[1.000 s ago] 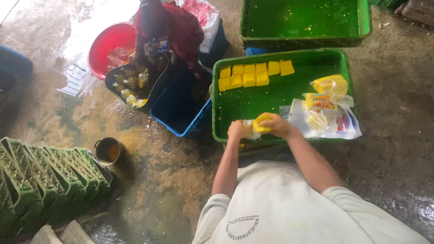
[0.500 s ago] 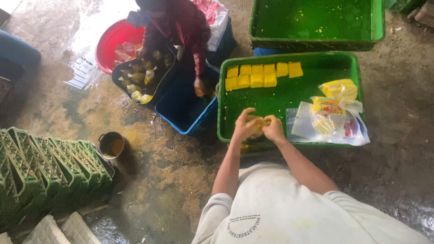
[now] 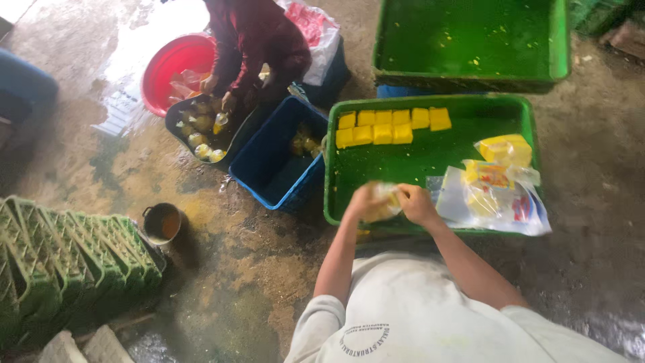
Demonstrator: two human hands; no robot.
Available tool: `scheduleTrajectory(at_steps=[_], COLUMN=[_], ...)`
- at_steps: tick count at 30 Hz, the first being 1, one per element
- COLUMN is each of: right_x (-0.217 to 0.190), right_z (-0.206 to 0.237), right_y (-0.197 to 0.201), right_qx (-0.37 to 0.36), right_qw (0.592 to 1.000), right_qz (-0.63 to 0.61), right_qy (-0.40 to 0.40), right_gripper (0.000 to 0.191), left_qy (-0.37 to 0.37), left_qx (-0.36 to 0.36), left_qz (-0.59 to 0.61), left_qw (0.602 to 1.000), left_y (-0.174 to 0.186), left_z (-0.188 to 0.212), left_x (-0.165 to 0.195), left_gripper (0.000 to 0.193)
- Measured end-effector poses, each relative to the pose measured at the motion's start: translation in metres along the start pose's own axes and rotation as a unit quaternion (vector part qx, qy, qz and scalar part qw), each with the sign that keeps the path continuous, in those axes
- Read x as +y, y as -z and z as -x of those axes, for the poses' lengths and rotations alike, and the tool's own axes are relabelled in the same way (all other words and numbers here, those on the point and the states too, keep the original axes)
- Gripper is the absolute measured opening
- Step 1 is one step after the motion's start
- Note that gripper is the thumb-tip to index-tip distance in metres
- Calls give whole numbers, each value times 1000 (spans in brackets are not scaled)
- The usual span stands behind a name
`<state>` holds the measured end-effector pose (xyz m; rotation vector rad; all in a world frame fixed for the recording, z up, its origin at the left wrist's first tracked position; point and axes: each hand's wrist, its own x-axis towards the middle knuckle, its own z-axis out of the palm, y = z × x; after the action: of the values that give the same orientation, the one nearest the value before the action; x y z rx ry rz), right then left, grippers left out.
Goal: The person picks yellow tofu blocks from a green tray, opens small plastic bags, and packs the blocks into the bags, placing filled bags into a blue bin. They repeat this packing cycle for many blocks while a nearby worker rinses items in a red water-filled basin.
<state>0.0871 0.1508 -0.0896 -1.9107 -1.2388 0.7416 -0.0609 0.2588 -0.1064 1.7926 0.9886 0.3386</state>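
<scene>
Both hands are closing around one small clear bag of yellow blocks [image 3: 381, 202]: the left hand [image 3: 363, 202] is cupping it from the side and underneath, the right hand [image 3: 415, 204] is pinching its other end, and the bag is hovering over the near rim of the green tray [image 3: 430, 161]. Going down in size, a second green tray [image 3: 470, 40] is standing beyond it, a blue crate [image 3: 275, 161] is sitting just to the left, and a co-worker in a dark red top [image 3: 255, 40] is crouching over a dark basin of filled bags [image 3: 201, 138] beside a red tub [image 3: 175, 64]. Loose yellow blocks [image 3: 393, 126] are lying in two rows at the tray's far side; filled packets [image 3: 494, 185] are piling up at its right. Judging by its look, the bag is light, soft and probably wet and slippery, so gripping the gathered plastic at the neck while supporting it underneath seems safest; squeezing might crush the blocks.
</scene>
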Motion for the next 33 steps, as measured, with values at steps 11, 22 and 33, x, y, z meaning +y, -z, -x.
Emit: scheduleTrajectory(at_steps=[11, 22, 33], right_x=[-10, -84, 26], right_z=[-159, -196, -71], right_y=[54, -36, 48], right_qx=[166, 331, -252], right_qw=[962, 936, 794], right_qz=[103, -67, -549], right_qy=[-190, -101, -69], right_gripper=[62, 81, 42], left_qy=[-90, -19, 28], left_qx=[-122, -131, 77], left_qz=[-31, -144, -52], left_qw=[988, 981, 995], left_y=[15, 8, 27], left_z=[11, 12, 47], left_x=[-16, -22, -36], left_gripper=[52, 61, 33])
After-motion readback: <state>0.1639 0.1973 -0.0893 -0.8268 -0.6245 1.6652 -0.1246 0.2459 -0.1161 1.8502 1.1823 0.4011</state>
